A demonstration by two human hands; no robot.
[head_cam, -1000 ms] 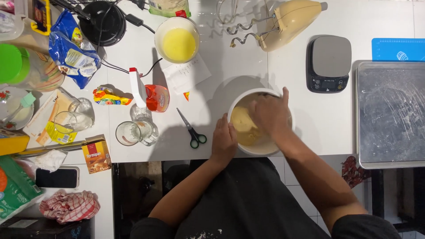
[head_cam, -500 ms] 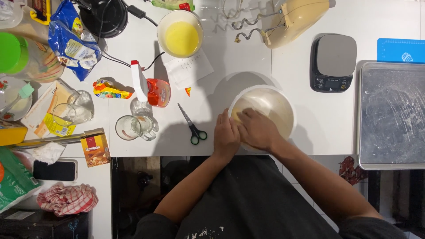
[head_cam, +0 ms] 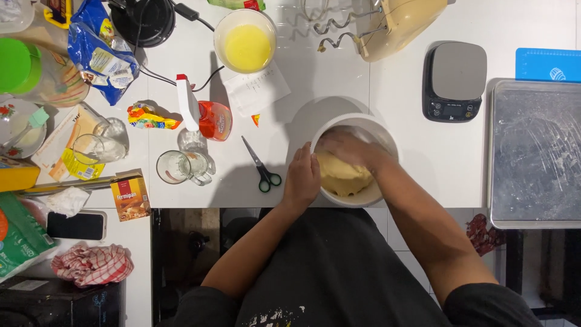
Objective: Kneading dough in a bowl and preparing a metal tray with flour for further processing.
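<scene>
- Change noted: half a second ago both hands sat together at the near rim of the white bowl; now the right hand has gone back inside, pressing onto the yellow dough, as it did a second ago. Judged to be repeated kneading strokes, work ongoing.
- Right hand: fingers curled down into the dough, palm on top; how far it grips cannot be told, since the fingertips are buried.
- Left hand: closed lightly against the bowl's outer left wall, steadying it.
- Dough location: inside the white bowl, at the near edge of the white counter, directly before the person.
- Small brown box, upright rectangle with red band, at the counter's near left edge.
- Blue crinkled bag, white label patch, far left.
- Orange spray bottle, white trigger, lying on its side left of centre.
- Small multicoloured wrapper beside the bottle.
- White paper slip, handwritten, below the bowl of yellow liquid.
- Green-printed packet, lower left, partly cut off.
- Yellow-labelled flat packet under a glass.
- Scissors lie just left of the left hand, not touching.
</scene>
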